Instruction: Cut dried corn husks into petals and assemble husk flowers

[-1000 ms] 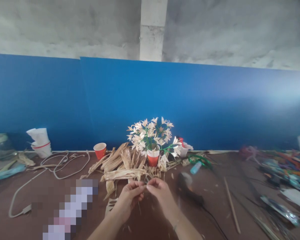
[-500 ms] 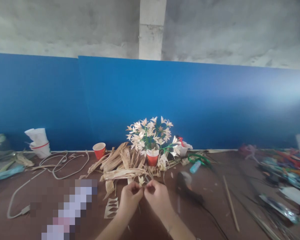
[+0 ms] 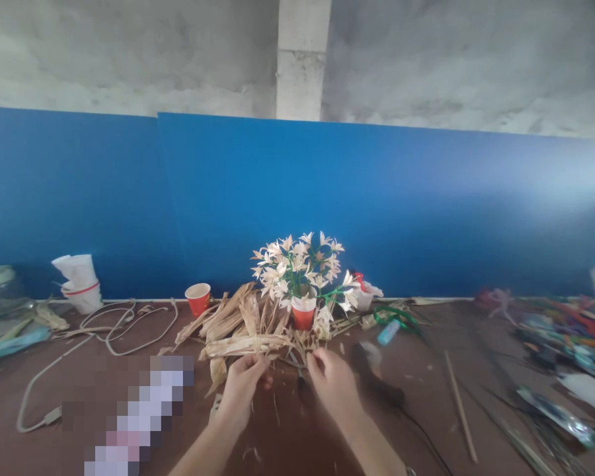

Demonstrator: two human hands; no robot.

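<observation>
My left hand reaches to the pile of dried husk leaves and pinches the end of one long pale leaf. My right hand is a little apart from it on the right, its fingertips closed at the pile's near edge by the frayed husk ends; what they hold is not clear. A thin dark tool lies on the brown table between the hands. Just behind the pile stands a red paper cup holding a bunch of small white husk flowers on green stems.
A black glue gun with its cord lies right of my right hand, beside a wooden stick. An empty red cup, white stacked cups and a grey cable sit at the left. Colourful craft supplies crowd the right.
My hands were pinched together over a small piece at the table's middle. They have parted and moved forward to the husk pile, the left taking a leaf.
</observation>
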